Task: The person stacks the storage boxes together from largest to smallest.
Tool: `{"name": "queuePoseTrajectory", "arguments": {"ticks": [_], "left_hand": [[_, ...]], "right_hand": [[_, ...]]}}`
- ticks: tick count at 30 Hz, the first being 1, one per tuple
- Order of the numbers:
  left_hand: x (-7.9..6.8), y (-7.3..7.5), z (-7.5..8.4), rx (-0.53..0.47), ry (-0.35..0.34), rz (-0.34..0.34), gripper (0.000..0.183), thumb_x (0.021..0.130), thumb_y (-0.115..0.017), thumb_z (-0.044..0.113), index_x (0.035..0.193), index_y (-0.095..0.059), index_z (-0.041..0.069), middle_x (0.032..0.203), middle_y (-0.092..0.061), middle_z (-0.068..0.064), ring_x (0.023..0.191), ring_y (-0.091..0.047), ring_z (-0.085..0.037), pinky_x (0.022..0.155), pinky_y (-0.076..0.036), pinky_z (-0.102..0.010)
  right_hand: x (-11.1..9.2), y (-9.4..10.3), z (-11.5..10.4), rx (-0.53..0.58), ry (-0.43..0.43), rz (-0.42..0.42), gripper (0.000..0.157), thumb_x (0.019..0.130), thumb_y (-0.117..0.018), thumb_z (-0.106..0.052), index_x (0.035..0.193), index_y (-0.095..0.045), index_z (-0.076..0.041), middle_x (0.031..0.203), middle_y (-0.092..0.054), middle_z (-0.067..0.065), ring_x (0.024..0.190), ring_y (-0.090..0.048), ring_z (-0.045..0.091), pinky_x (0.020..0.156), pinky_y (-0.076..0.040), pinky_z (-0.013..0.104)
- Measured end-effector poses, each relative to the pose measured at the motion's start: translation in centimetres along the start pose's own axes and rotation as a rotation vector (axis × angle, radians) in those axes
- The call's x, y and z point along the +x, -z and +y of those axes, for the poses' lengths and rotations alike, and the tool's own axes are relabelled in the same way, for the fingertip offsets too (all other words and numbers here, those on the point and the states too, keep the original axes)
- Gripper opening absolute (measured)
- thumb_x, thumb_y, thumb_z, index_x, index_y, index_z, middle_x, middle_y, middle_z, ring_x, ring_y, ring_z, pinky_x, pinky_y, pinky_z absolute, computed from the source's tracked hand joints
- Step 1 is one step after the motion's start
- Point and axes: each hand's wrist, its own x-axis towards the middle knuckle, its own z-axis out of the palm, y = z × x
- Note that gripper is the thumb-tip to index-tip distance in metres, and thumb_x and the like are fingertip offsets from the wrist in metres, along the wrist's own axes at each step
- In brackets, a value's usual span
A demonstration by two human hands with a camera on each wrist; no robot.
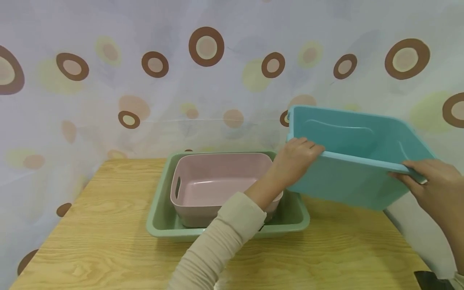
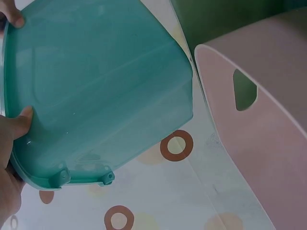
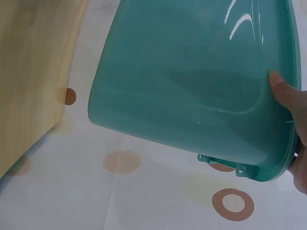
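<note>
A turquoise plastic storage bin (image 1: 351,177) is held tilted at the right, its inside facing up. My left hand (image 1: 299,159) grips its near rim toward the left corner; in the left wrist view the thumb lies on the bin's outer wall (image 2: 105,86). Toward the near right corner, my right hand (image 1: 435,183) pinches the same rim, thumb against the outside in the right wrist view. Left of the bin, a pink basket (image 1: 199,213) with a handle slot sits inside a green basin (image 1: 174,233). My left forearm crosses in front of both.
The basin stands on a wooden table (image 1: 94,229). Behind and at the sides hangs a pale sheet (image 1: 232,88) with brown rings and pastel spots. At the lower right a small dark object (image 1: 429,280) shows, its kind unclear.
</note>
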Motion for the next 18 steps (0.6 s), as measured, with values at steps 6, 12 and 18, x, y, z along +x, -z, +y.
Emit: {"name": "queuePoseTrajectory", "arguments": {"ticks": [6,12,18], "left_hand": [[-0.8,0.6,-1.2,0.039,0.009,0.017,0.025,0.091,-0.052,0.008,0.105,-0.066,0.022,0.099,-0.069,0.012,0.087,-0.062,-0.004,0.074,-0.047,-0.013],[-1.0,0.8,-1.9,0.064,0.018,-0.03,0.025,0.093,-0.05,0.01,0.108,-0.066,0.022,0.1,-0.068,0.011,0.088,-0.062,-0.005,0.073,-0.047,-0.013],[-1.9,0.9,-2.5,0.036,0.029,-0.006,0.022,0.092,-0.052,0.011,0.105,-0.066,0.02,0.098,-0.069,0.01,0.085,-0.062,-0.005,0.07,-0.046,-0.013]], "right_hand": [[1.1,-1.1,-0.5,0.048,0.038,0.022,0.083,0.087,-0.03,-0.062,0.077,-0.065,0.013,0.067,-0.06,0.03,0.057,-0.054,0.043,0.062,-0.038,0.044],[1.5,-1.7,-0.9,0.05,0.026,0.018,0.082,0.087,-0.03,-0.062,0.079,-0.065,0.011,0.068,-0.061,0.029,0.06,-0.055,0.043,0.061,-0.041,0.046],[1.8,-2.2,-1.5,0.073,0.048,-0.003,0.081,0.086,-0.03,-0.063,0.078,-0.065,0.01,0.067,-0.063,0.025,0.058,-0.057,0.04,0.063,-0.04,0.038]]}}
